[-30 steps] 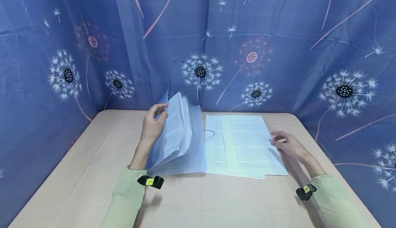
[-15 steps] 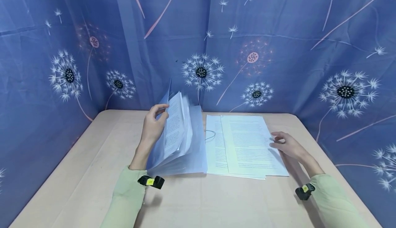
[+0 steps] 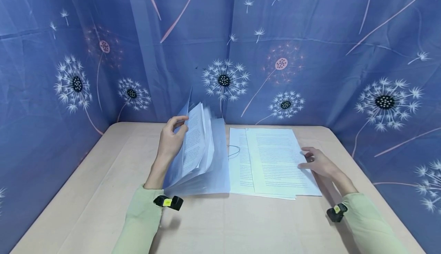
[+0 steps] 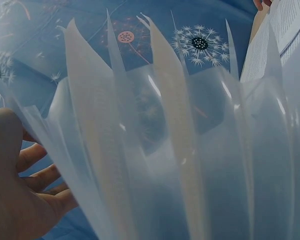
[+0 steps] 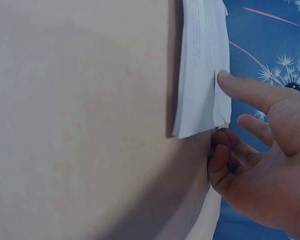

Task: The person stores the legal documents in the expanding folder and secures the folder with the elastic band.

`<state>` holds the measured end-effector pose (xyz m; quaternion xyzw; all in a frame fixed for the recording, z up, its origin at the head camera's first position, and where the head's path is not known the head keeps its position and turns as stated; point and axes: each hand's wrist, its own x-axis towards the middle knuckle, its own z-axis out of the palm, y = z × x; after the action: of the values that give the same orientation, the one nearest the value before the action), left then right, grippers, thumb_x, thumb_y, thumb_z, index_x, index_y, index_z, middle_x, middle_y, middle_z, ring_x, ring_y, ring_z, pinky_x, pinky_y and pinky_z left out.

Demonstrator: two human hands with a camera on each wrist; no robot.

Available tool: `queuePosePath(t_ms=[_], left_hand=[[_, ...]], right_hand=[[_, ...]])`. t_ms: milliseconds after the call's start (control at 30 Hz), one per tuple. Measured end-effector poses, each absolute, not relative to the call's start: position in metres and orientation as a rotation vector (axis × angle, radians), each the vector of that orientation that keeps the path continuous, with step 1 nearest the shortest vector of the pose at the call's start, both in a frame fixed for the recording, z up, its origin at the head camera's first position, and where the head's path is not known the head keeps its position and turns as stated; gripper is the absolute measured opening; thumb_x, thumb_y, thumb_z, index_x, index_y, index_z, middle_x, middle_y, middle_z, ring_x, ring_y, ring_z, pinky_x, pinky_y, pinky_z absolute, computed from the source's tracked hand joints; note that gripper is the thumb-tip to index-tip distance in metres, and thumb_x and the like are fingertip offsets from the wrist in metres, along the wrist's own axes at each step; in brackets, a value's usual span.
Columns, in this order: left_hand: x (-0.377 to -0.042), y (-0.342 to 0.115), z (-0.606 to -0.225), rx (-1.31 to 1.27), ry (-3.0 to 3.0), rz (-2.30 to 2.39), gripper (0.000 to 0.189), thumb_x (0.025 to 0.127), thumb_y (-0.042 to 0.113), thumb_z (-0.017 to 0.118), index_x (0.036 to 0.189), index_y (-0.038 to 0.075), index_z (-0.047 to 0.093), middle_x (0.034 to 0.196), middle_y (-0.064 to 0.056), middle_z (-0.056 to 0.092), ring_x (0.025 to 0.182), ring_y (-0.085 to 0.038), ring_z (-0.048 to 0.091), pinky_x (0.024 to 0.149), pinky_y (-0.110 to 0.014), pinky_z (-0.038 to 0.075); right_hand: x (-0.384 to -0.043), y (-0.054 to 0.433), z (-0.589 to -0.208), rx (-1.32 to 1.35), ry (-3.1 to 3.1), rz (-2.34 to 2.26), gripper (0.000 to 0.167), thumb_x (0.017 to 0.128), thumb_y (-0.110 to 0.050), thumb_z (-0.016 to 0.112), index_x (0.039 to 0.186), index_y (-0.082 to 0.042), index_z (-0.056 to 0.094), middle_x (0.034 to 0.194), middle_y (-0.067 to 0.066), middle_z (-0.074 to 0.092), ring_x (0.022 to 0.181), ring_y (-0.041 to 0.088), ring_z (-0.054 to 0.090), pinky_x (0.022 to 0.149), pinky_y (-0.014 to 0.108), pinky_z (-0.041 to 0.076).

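Note:
A clear-pocket display book (image 3: 218,162) stands partly fanned open at the middle left of the table, with printed papers inside its pockets. My left hand (image 3: 170,139) holds its raised left leaves; in the left wrist view the fingers (image 4: 42,177) lie against the clear plastic. To the right of the book lie two overlapping stacks of printed sheets (image 3: 275,160). My right hand (image 3: 322,164) is at their right edge. In the right wrist view, its thumb rests on the top sheet (image 5: 202,65) while the other fingers curl at the paper's edge, partly hidden.
A thin loop (image 3: 234,150) lies over the left stack, beside the book. The pale table (image 3: 241,223) runs back to a blue dandelion-print curtain (image 3: 193,54), which also hangs at both sides. Black wrist cameras (image 3: 169,202) sit on both sleeves.
My right hand has shifted slightly left, and its thumb has slid down and further over the sheets' right edge. The left hand and the display book stay nearly still.

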<state>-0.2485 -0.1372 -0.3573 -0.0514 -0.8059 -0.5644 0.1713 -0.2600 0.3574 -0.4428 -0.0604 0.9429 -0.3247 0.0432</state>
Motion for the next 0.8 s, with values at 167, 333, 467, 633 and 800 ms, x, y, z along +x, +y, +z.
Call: queuePosePath(t_ms=[167, 333, 467, 633, 800], left_hand=[[-0.2483, -0.1376, -0.3575, -0.143, -2.295, -1.612, 0.037, 0.096, 0.022, 0.050, 0.131, 0.015, 0.060, 0.142, -0.005, 0.052, 0.134, -0.025, 0.050, 0.107, -0.049, 0.045], [-0.2483, -0.1379, -0.3568, -0.148, -2.292, -1.624, 0.037, 0.096, 0.021, 0.050, 0.131, 0.015, 0.060, 0.142, -0.005, 0.052, 0.134, -0.025, 0.051, 0.107, -0.049, 0.045], [-0.2480, -0.1380, -0.3563, -0.150, -2.298, -1.616, 0.037, 0.096, 0.021, 0.050, 0.131, 0.015, 0.060, 0.142, -0.005, 0.052, 0.134, -0.025, 0.051, 0.106, -0.049, 0.045], [-0.2478, -0.1378, -0.3565, -0.152, -2.301, -1.600, 0.038, 0.096, 0.021, 0.049, 0.132, 0.014, 0.060, 0.142, -0.006, 0.052, 0.134, -0.025, 0.050, 0.107, -0.050, 0.044], [-0.2475, -0.1374, -0.3567, -0.149, -2.302, -1.602, 0.038, 0.096, 0.021, 0.049, 0.132, 0.014, 0.060, 0.142, -0.006, 0.052, 0.134, -0.026, 0.050, 0.108, -0.050, 0.044]], right_hand=[[-0.2611, 0.3560, -0.4441, -0.171, 2.899, -0.952, 0.081, 0.085, -0.012, 0.074, 0.145, 0.017, 0.028, 0.118, 0.033, 0.053, 0.099, 0.036, 0.058, 0.081, 0.038, 0.051], [-0.2609, 0.3563, -0.4428, -0.132, 2.880, -0.939, 0.084, 0.085, -0.013, 0.075, 0.147, 0.016, 0.026, 0.110, 0.030, 0.056, 0.092, 0.031, 0.057, 0.075, 0.034, 0.049], [-0.2607, 0.3572, -0.4407, -0.106, 2.865, -0.926, 0.086, 0.085, -0.014, 0.075, 0.148, 0.015, 0.023, 0.104, 0.026, 0.057, 0.086, 0.027, 0.056, 0.071, 0.031, 0.047], [-0.2616, 0.3580, -0.4402, -0.098, 2.871, -0.907, 0.083, 0.086, -0.014, 0.073, 0.148, 0.015, 0.024, 0.099, 0.024, 0.057, 0.082, 0.025, 0.056, 0.068, 0.030, 0.046], [-0.2605, 0.3587, -0.4401, -0.102, 2.871, -0.948, 0.074, 0.089, -0.013, 0.069, 0.146, 0.013, 0.030, 0.104, 0.024, 0.058, 0.087, 0.027, 0.057, 0.070, 0.032, 0.048]])
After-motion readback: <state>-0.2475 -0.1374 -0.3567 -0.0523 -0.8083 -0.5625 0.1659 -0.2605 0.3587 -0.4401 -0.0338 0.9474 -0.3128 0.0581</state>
